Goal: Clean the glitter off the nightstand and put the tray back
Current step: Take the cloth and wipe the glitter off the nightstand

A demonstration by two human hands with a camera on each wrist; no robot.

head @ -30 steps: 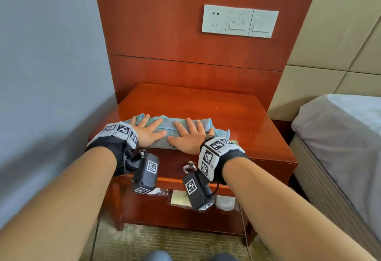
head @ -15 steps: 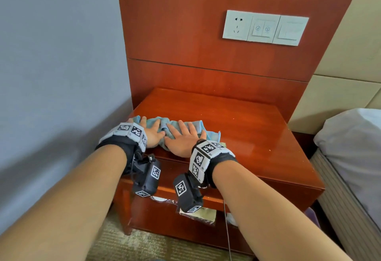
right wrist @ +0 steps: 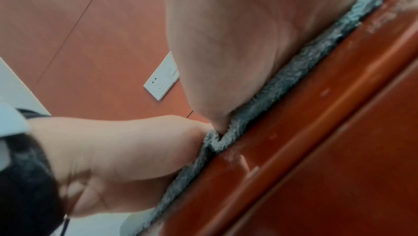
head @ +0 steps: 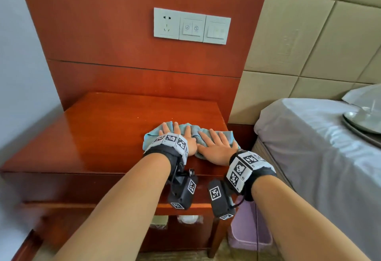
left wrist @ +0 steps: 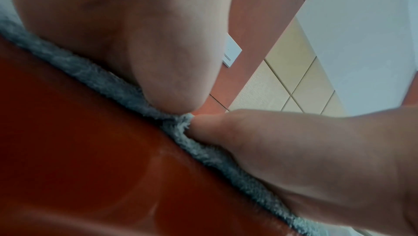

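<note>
A light blue cloth lies on the front right part of the red-brown nightstand. My left hand and right hand press flat on it side by side, fingers straight and spread. In the left wrist view my left palm bears on the fluffy cloth, with the right hand's thumb beside it. The right wrist view has my right palm on the cloth at the nightstand's front edge. A silvery tray rests on the bed at the far right.
The bed with a grey sheet stands close to the nightstand's right side. A lilac bin sits in the gap between them. A socket and switch panel is on the wooden wall panel behind. Wrapped items lie on the lower shelf.
Both hands have slid the cloth from the front left of the nightstand top to its front right. The head view has swung right, bringing the bed and tray into view.
</note>
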